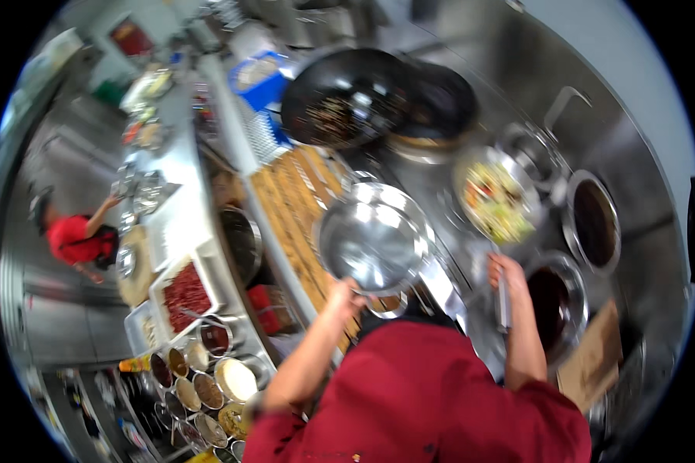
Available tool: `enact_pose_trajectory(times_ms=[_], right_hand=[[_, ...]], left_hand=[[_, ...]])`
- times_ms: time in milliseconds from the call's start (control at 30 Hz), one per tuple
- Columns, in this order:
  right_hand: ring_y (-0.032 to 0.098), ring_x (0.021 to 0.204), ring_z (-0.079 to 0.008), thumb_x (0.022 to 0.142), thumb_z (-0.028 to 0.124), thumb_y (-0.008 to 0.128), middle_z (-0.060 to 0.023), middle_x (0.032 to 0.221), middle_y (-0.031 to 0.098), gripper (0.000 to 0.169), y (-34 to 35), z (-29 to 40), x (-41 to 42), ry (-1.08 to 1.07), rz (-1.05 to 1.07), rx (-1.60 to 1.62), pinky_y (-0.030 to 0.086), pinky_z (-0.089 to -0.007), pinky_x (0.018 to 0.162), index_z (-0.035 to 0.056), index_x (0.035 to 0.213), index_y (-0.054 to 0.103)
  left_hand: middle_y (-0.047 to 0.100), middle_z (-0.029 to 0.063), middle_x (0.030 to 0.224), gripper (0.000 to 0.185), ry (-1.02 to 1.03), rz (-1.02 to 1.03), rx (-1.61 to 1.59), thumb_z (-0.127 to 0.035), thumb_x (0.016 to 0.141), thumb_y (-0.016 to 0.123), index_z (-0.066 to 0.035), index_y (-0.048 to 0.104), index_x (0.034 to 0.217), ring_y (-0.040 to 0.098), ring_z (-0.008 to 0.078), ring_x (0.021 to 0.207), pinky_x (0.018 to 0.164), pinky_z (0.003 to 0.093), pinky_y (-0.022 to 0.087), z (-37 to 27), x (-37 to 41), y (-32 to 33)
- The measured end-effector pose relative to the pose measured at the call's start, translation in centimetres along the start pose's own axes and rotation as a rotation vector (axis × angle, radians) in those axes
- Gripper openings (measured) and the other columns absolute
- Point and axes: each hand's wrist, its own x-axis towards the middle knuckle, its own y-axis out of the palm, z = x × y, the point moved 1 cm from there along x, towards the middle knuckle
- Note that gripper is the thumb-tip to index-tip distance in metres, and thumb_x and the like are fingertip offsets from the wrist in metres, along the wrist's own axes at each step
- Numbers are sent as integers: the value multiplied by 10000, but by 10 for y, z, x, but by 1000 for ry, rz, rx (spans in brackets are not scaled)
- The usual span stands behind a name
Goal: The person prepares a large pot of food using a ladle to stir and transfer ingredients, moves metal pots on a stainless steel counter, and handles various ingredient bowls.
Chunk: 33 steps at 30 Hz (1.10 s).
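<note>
My left hand [347,296] grips the near rim of a round, shiny stainless steel basin [376,237]. Its inside is bright with reflections, and I cannot tell whether liquid is in it. Over at the right, my right hand [508,273] is closed around a metal utensil handle [503,304]. This handle points up toward a round metal vessel [530,188] holding cut vegetables [495,202], pale green, yellow and orange. Motion blur hides whether handle and vessel are one piece. A bowl of dark liquid [547,307] stands just right of my right forearm.
A large black wok [347,98] with browned food lies beyond the basin, overlapping another dark wok [449,104]. Slatted wood [292,197] runs along the left. Farther left are a white tray of red shredded food [188,295], several seasoning containers [208,390] and a person in red [81,237].
</note>
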Motion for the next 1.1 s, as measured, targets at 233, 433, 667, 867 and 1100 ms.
enact_pose_trajectory(times_ms=[233, 433, 667, 867, 1100], right_hand=[[471, 391, -100, 873, 89, 601, -16, 631, 516, 215, 95, 34, -92, -50, 70, -188, 389, -252, 353, 7, 1054, 520], [517, 409, -109, 847, 92, 634, -30, 624, 554, 149, 137, 10, -78, -48, 40, -584, 417, -274, 367, 17, 868, 508], [598, 471, -206, 832, 131, 604, -142, 637, 585, 268, 153, 1, -60, -228, -95, -996, 482, -356, 472, -65, 990, 511], [634, 885, -459, 808, 187, 646, -290, 916, 658, 572, 169, 5, -69, -477, -262, -1502, 498, -507, 784, 23, 1322, 458], [610, 944, -439, 774, -23, 576, -222, 1080, 623, 621, 178, -21, -61, -751, -225, -1510, 487, -505, 773, 148, 1349, 416]], left_hand=[[429, 309, 1212, 795, 155, 38, 165, 95, 759, 366, -185, 23, 1420, 647, 442, 789, 482, 433, 595, -19, -3, 41], [479, 289, 1175, 732, 210, 29, 128, 82, 767, 359, -178, 84, 1393, 664, 430, 789, 546, 478, 613, -17, 10, 81], [480, 259, 1158, 727, 265, 5, 94, 99, 745, 371, -217, 148, 1360, 656, 398, 715, 443, 421, 561, -15, 8, 80], [465, 223, 1221, 908, 136, 71, -51, 104, 763, 391, -289, -31, 1465, 627, 406, 879, 533, 506, 592, 6, 27, 48], [513, 236, 1231, 603, 62, -107, -145, 29, 872, 386, -137, 201, 1421, 646, 423, 903, 620, 504, 628, -2, 11, 63]])
